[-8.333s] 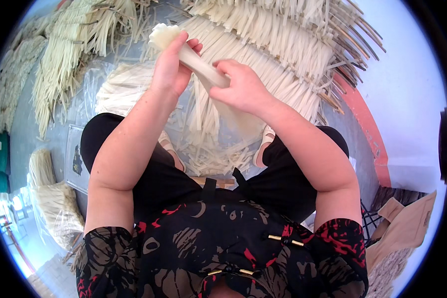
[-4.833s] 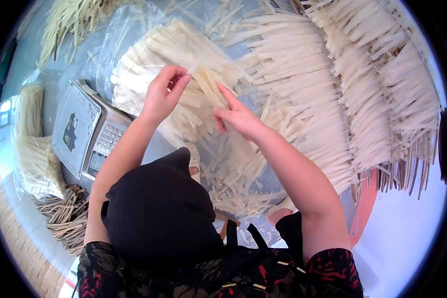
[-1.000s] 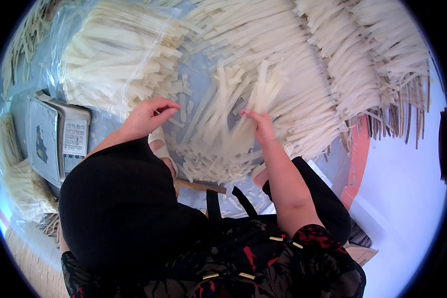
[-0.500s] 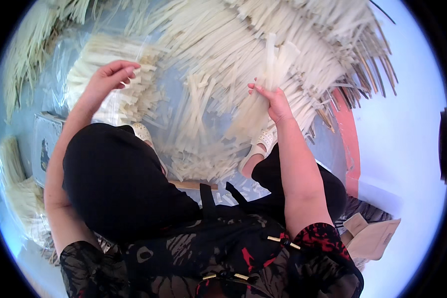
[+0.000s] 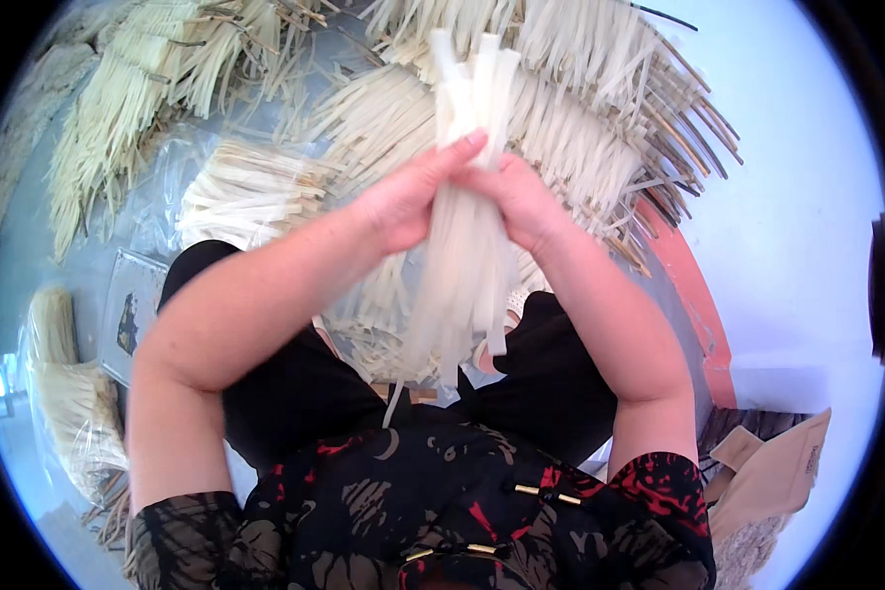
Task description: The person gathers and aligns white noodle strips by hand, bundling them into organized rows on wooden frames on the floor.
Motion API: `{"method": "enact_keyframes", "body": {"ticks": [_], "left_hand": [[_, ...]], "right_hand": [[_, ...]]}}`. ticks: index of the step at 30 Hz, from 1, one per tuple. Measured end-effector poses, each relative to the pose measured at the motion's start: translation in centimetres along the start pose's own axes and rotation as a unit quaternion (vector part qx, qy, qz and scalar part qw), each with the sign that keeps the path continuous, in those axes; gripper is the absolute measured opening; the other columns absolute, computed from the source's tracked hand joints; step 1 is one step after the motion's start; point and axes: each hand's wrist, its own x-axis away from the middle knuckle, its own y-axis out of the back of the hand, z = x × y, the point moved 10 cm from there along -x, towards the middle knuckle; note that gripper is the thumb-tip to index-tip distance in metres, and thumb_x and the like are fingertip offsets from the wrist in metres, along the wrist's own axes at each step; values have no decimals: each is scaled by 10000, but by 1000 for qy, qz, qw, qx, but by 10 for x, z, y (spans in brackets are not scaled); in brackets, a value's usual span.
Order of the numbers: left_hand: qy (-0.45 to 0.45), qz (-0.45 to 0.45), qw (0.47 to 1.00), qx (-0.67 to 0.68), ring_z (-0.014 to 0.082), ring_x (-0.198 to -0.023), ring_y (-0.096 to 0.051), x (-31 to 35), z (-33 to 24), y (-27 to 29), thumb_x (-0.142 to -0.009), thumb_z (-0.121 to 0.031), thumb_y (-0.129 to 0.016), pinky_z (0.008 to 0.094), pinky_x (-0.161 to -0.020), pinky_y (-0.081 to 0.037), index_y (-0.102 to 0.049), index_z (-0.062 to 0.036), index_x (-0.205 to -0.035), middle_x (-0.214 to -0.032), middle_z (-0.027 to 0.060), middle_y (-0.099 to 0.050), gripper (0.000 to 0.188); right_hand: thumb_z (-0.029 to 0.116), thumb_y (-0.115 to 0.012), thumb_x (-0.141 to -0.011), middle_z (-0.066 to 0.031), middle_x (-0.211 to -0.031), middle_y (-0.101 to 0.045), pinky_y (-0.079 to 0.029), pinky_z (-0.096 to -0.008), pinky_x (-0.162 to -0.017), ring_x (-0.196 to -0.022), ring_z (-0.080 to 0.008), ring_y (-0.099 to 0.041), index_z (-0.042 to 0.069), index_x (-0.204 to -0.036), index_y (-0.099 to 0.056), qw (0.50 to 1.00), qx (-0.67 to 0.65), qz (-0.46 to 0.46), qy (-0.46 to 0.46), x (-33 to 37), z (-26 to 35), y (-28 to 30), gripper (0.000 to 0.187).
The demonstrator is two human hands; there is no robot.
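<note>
A bundle of long, pale, flat dried noodles stands upright before me, its lower ends hanging down between my knees. My left hand is closed round the bundle from the left, the thumb lying across its front. From the other side my right hand grips the same noodles, its fingers meeting those of the left. Loose noodle pieces lie on the floor between my feet. To the left, more noodles lie stacked on clear plastic.
Overlapping rows of noodles on thin sticks spread ahead and right. Another such heap is far left. A plastic-wrapped bundle and a grey metal box are at left. Cardboard lies at lower right, near the wall's orange-red band.
My left hand has come over from the stack on the plastic to the noodles in my right hand. The right hand has brought them inward to the middle, closer to me.
</note>
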Motion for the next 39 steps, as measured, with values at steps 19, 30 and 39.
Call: {"method": "enact_keyframes", "body": {"ticks": [19, 30, 39], "left_hand": [[96, 121, 988, -2, 208, -906, -638, -2, 77, -34, -963, -268, -545, 389, -829, -544, -446, -70, -1345, -1043, 107, -631, 442], [66, 104, 992, 17, 142, -776, -603, -16, 73, -49, -983, -363, -486, 380, -800, -558, -440, -78, -1287, -993, 85, -618, 420], [79, 130, 986, 65, 152, -766, -599, -17, 70, -53, -981, -341, -494, 333, -708, -567, -435, -69, -1264, -1003, 94, -611, 397]], "right_hand": [[342, -706, -836, -24, -935, -674, -478, -290, -789, -834, -141, -576, 111, -1111, -683, 838, 354, -205, 362, 25, 114, 62, 360], [270, -605, -892, -14, -915, -681, -436, -235, -752, -837, -87, -567, 45, -1040, -696, 973, 169, -63, 143, -6, 59, 74, 284], [322, -565, -902, -28, -939, -699, -414, -254, -768, -854, -90, -579, 102, -1126, -691, 956, 259, 16, 136, 1, 63, 42, 339]]}}
